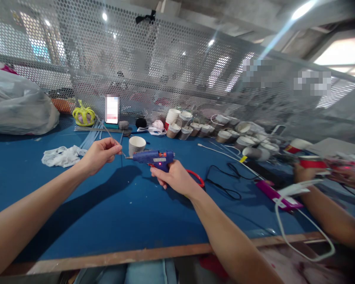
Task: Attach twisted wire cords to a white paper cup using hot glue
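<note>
My left hand (102,154) is closed in a pinch on a thin, pale strip (109,129). The strip slants from the upper left down to the metal tip of a blue hot glue gun (149,157). My right hand (173,177) is wrapped round the gun's handle, and a small red light glows on its side. The nozzle points left, close to the strip's lower end; whether they touch I cannot tell. Just behind the gun stands a pale paper cup (137,144). More thin strips (92,135) lie behind my left hand, near a crumpled white cloth or plastic piece (63,156).
Many lidded cups (205,130) line the back right. A phone (112,109) leans upright beside a yellow crown-shaped piece (83,115). Black cable (225,185) and a purple power strip (279,196) lie to the right. A co-worker's hands (307,173) work at far right. Perforated metal panels (165,67) rise behind.
</note>
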`<action>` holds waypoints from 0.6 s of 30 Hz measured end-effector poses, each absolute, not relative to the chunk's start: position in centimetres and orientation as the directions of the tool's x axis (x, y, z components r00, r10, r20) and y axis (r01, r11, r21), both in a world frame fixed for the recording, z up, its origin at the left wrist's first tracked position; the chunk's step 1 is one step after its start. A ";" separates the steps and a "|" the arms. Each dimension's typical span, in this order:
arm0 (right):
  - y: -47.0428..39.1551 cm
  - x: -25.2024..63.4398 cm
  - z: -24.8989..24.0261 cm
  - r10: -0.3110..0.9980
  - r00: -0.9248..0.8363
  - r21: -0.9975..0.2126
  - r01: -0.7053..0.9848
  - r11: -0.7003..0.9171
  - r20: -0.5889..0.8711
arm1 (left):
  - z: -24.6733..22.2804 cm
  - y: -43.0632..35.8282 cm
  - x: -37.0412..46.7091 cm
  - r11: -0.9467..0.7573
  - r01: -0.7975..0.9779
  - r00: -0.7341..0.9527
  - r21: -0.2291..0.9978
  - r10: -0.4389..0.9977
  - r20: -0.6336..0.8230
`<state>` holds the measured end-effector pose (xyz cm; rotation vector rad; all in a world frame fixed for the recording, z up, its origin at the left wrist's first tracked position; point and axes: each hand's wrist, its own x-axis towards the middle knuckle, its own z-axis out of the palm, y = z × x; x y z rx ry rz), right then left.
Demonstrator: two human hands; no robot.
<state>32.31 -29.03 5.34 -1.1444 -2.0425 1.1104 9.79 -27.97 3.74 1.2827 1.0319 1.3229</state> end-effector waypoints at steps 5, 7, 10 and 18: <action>-29.2 32.2 5.5 0.878 -0.473 -0.864 0.411 0.292 0.072 | 3.7 -27.9 9.7 -0.149 -0.087 0.055 0.985 0.987 0.154; -29.2 32.2 5.5 0.882 -0.466 -0.866 0.410 0.287 0.071 | 3.7 -27.9 9.8 -0.146 -0.091 0.056 0.985 0.987 0.152; -29.1 32.2 5.4 0.883 -0.465 -0.867 0.410 0.282 0.067 | 3.7 -28.0 9.8 -0.140 -0.105 0.057 0.984 0.987 0.147; -29.0 32.3 5.4 0.885 -0.461 -0.862 0.423 0.278 0.059 | 3.8 -28.0 9.8 -0.138 -0.107 0.061 0.985 0.988 0.145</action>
